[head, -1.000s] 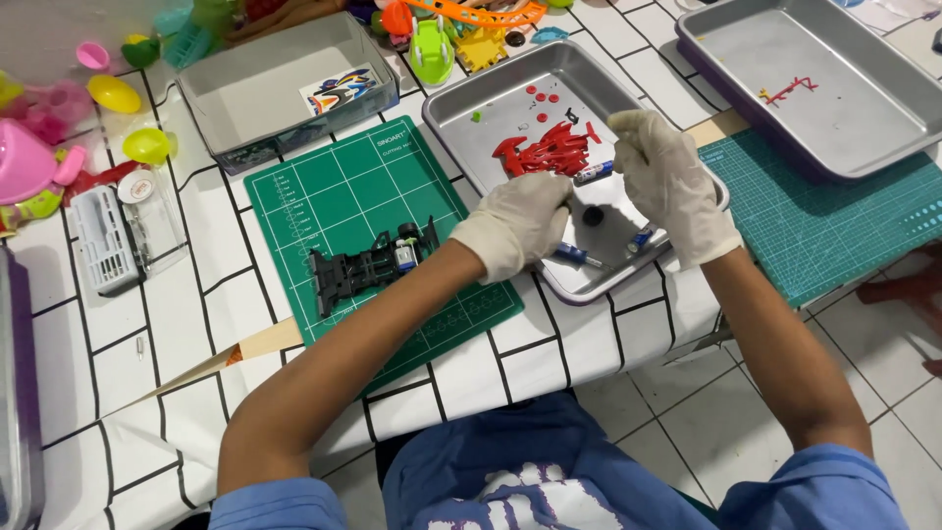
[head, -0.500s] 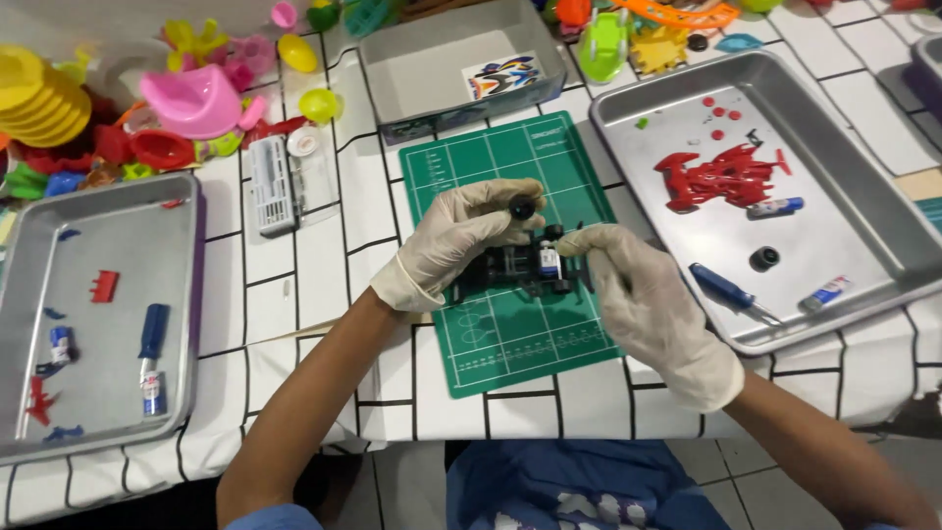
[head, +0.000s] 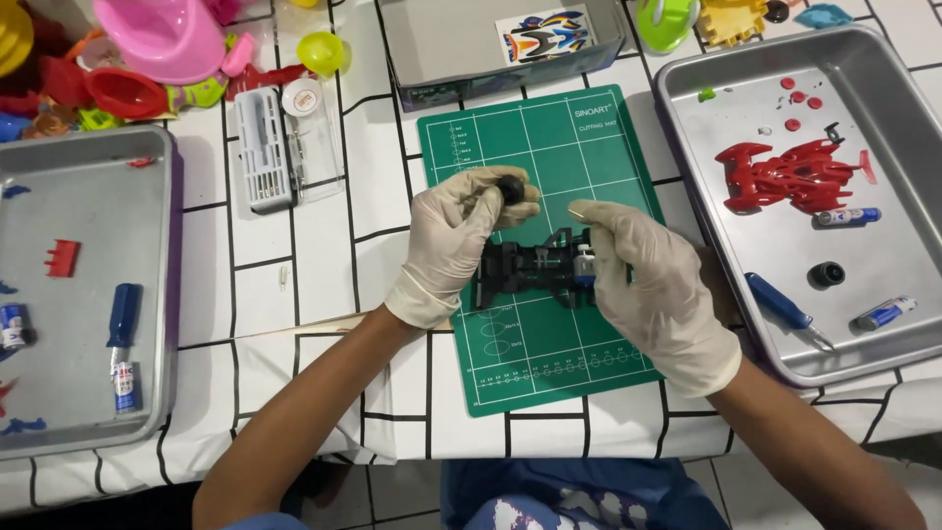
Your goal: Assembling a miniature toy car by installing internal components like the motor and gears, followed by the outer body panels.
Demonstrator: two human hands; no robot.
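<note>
We pinch a black wheel [head: 509, 187] in our left hand [head: 453, 240]; our right hand [head: 655, 290] grips the black chassis [head: 535, 270] mid-mat [head: 549, 363], steel trays [head: 888, 324] flanking, bare mat below.

A black toy car chassis [head: 535, 270] lies on a green gridded cutting mat [head: 549, 157]; white gloves.

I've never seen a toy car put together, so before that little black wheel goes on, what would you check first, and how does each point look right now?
1. Black wheel pinched in the left hand: ok.
2. Black car frame steadied by the right hand: ok.
3. Frame over the green cutting mat: ok.
4. Wheel lined up with its axle: cannot tell, gloved fingers hide it.
5. Second black wheel within reach in the right tray: ok.
6. Blue screwdriver at hand in that tray: ok.
</note>
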